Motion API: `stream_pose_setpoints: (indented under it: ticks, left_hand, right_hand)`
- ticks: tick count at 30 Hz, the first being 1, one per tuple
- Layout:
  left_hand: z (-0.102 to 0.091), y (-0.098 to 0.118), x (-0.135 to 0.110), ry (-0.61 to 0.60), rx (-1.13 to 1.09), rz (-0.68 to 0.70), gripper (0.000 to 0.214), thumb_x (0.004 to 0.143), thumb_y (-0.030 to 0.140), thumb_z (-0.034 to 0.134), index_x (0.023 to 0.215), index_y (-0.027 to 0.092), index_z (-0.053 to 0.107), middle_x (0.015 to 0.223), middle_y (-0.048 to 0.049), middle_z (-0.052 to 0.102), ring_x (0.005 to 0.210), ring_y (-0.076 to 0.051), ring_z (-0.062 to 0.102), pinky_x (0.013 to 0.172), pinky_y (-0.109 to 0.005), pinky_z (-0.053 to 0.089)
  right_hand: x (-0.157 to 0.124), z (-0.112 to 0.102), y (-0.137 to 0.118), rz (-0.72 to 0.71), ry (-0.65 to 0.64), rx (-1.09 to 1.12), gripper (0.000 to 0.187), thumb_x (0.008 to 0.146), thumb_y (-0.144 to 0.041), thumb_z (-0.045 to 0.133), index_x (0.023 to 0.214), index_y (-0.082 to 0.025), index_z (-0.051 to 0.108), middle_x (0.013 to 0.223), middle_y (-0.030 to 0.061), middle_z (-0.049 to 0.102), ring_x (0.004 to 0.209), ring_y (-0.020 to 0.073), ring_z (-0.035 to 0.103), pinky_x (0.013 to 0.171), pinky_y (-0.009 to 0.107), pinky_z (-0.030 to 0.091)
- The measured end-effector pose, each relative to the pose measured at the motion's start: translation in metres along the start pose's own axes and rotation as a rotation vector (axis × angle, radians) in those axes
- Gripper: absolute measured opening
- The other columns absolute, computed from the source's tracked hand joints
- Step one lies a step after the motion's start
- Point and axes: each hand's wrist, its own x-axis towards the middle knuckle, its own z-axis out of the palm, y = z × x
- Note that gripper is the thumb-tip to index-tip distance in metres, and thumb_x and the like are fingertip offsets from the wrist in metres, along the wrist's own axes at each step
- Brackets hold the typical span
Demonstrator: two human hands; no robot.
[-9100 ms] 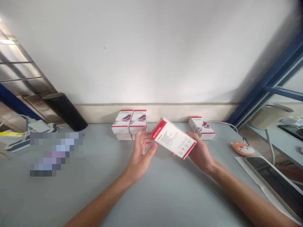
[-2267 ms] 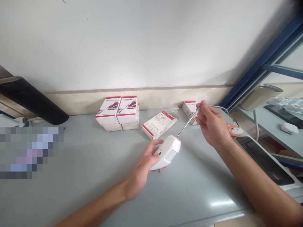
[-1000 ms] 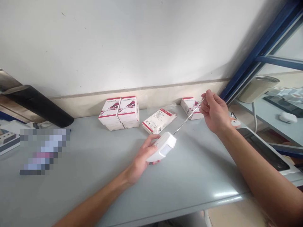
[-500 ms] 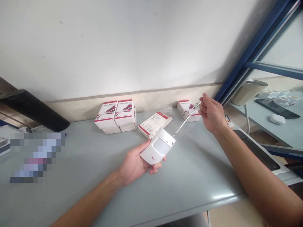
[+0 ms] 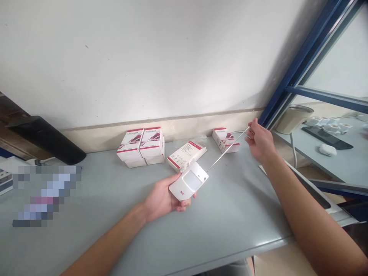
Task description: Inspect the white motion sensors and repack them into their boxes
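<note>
My left hand is wrapped round a white plastic sensor unit with a frosted window, held face up above the grey table. A thin metal antenna runs from the unit's top corner up to the right. My right hand pinches the antenna's far tip, well out from the unit. An opened white and red box lies flat just behind the unit.
Two white and red boxes stand stacked against the wall, another box sits at the back right. A black roll lies at the left. A tablet rests at the table's right edge beside a blue frame.
The box I held earlier now lies open on the table, and the white unit is in my left hand. The unit has turned face up, and my right hand has drawn the antenna tip further out.
</note>
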Motion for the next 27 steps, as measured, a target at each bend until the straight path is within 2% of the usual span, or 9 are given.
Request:
stream_pose_setpoints:
  ticks: [13,19,24,27]
  left_hand:
    - [-0.003,-0.002,0.002,-0.014,0.027,0.019,0.049,0.105,0.054,0.044,0.127,0.013,0.062,0.1,-0.0151,0.068,0.066,-0.017,0.052,0.066,-0.033,0.034]
    - [-0.006,-0.001,0.0,0.011,0.011,0.004,0.05,0.104,0.052,0.044,0.124,0.011,0.064,0.097,-0.0153,0.069,0.065,-0.018,0.052,0.066,-0.034,0.034]
    - [-0.007,-0.001,0.0,0.01,-0.014,0.003,0.049,0.105,0.051,0.043,0.124,0.011,0.064,0.097,-0.0159,0.07,0.064,-0.018,0.054,0.065,-0.034,0.034]
    - [-0.005,-0.002,0.0,0.023,-0.036,0.024,0.048,0.106,0.049,0.042,0.124,0.011,0.064,0.096,-0.0162,0.07,0.064,-0.019,0.056,0.065,-0.034,0.035]
  right_hand:
    - [0.003,-0.001,0.005,-0.029,0.052,-0.066,0.052,0.082,-0.067,0.083,0.076,-0.02,0.061,0.057,-0.0112,0.028,0.047,0.0057,0.024,0.036,0.016,0.023]
    - [0.002,-0.003,0.013,-0.089,0.014,-0.129,0.055,0.073,-0.072,0.087,0.079,-0.02,0.069,0.055,-0.0114,0.031,0.048,0.0065,0.027,0.04,0.018,0.028]
    - [0.001,-0.003,0.016,-0.128,0.07,-0.22,0.052,0.075,-0.071,0.086,0.081,-0.02,0.073,0.056,-0.0082,0.04,0.05,0.0079,0.031,0.041,0.019,0.029]
    - [-0.004,0.004,0.014,-0.117,0.058,-0.201,0.049,0.077,-0.069,0.085,0.089,-0.022,0.077,0.059,-0.0085,0.037,0.05,0.0075,0.031,0.04,0.019,0.027]
